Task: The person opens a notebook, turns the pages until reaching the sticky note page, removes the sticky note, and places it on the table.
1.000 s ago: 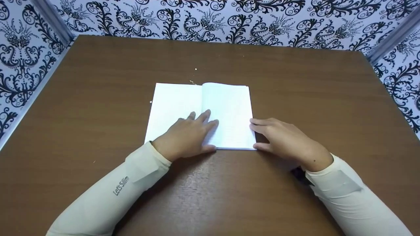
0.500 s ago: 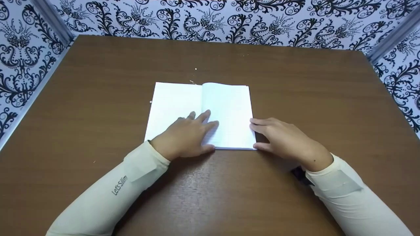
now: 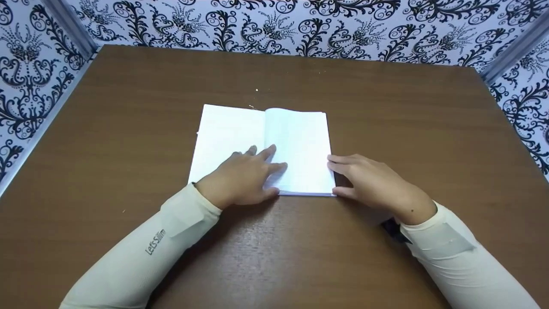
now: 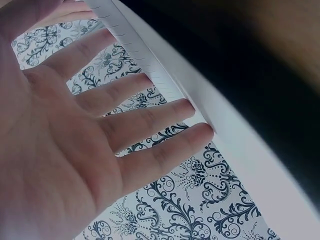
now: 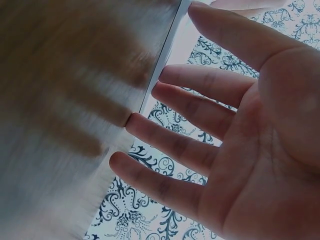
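Note:
An open notebook (image 3: 300,137) with blank-looking pale pages lies on the brown table (image 3: 141,141). My left hand (image 3: 242,178) rests on it near the spine, fingers spread, the thumb by its lower edge. In the left wrist view, the fingertips of the left hand (image 4: 90,130) press on the pages (image 4: 165,75). My right hand (image 3: 369,182) touches the right edge of the notebook with fingertips and thumb. The right wrist view shows the right hand (image 5: 235,135) with extended fingers, some tips against the notebook's edge (image 5: 162,60) and others at the tabletop (image 5: 60,125).
Patterned black-and-white wall covering (image 3: 266,30) stands behind the table, and more of it lies along both sides. Grey strips (image 3: 73,30) run up the corners. Tiny pale specks dot the table near the notebook. Long cream sleeves cover both arms.
The upper left corner of the left page has risen slightly. My left hand has shifted a little left, its index finger spreading lower. The right hand has stayed in place.

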A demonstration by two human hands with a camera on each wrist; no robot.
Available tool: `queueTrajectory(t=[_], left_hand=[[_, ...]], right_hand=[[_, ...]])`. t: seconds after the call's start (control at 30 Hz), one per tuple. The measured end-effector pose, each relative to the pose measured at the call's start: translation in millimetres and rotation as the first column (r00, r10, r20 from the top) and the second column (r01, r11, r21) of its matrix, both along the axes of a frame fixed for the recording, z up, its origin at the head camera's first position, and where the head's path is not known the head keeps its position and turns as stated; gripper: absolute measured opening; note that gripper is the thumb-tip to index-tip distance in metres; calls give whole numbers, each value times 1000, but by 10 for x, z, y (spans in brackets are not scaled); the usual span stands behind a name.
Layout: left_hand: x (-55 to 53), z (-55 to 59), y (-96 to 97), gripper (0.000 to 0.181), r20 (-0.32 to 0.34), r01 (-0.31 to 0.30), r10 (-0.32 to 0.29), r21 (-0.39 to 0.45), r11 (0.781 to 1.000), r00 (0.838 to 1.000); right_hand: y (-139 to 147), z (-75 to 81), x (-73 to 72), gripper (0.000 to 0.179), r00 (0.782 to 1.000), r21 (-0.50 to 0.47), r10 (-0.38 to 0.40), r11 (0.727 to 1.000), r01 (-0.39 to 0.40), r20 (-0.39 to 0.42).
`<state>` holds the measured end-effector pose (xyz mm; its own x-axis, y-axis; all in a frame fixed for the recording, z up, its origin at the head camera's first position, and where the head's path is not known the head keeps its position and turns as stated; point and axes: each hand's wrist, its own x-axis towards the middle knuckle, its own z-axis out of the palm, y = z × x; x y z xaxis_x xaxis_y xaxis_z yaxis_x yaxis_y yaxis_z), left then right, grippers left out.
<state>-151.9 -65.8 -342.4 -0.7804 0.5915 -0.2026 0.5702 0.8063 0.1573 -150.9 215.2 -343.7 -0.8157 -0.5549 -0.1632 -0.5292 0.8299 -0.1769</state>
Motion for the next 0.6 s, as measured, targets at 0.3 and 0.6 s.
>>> queueTrajectory(t=[0.3,0.6], left_hand=[[0,-39,-12,48,-91,56,-51,49,997,995],[-1,-38,-4,47,-85,48,-43,57,997,995]], right_hand=[[9,20,7,73,998,23,-36,999,35,43],[15,7,5,68,999,12,-10,1000,9,31]])
